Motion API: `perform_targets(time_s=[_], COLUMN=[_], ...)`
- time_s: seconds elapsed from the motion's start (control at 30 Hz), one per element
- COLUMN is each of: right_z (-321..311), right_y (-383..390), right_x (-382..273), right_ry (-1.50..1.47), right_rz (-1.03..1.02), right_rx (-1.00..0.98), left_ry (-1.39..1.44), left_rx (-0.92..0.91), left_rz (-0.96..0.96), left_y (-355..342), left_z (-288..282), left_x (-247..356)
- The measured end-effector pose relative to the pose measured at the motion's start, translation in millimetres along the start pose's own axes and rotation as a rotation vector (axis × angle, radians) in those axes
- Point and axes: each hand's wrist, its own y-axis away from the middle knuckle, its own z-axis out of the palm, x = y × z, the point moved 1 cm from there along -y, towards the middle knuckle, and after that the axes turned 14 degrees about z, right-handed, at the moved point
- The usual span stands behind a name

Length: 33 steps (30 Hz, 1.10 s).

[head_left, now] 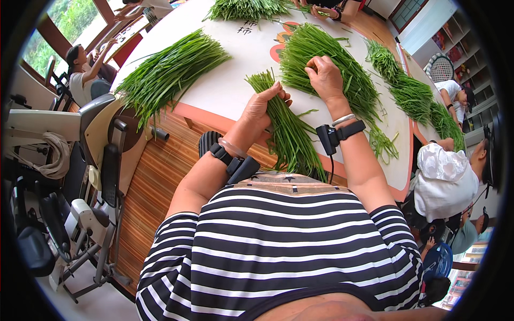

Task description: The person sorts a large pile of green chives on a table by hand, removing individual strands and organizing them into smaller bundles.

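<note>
My left hand [266, 106] grips a bunch of long green stalks [289, 140] near its paler trimmed end, with the leaves hanging down toward my front. My right hand [326, 79] is raised just right of that bunch, over a large heap of green stalks [321, 48] on the white table [230, 69]. Its thumb and fingers are curled together; what they hold, if anything, is too small to make out. Another pile of stalks [168, 75] lies to the left on the table, and loose leaves [384, 144] lie right of my right forearm.
More stalk piles [411, 96] line the right of the table and its far side. Several people sit around it, one in a white top [444, 182] close on my right. Exercise equipment [80, 208] stands at the left on the floor [144, 192].
</note>
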Motion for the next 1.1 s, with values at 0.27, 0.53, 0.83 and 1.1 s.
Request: perform_targets(time_s=[0.27, 0.53, 0.83, 1.1], right_z=[-8.3, -17.8, -17.8, 2.0], right_y=[3.3, 4.7, 9.1, -1.4], right_x=[0.8, -12.1, -4.6, -13.7], right_ry=[-0.108, 0.0, -0.099, 0.02], right_rz=[-0.075, -0.164, -0.107, -0.131], right_rx=[0.088, 0.153, -0.03, -0.036], left_ry=[-0.016, 0.015, -0.01, -0.002], left_rx=[0.061, 0.023, 0.026, 0.024], left_rz=[-0.002, -0.02, -0.003, -0.002], left_y=[-1.5, -4.6, -2.1, -2.0], left_z=[5.6, -1.4, 4.4, 3.1], left_x=[-0.2, -3.7, -1.0, -2.7])
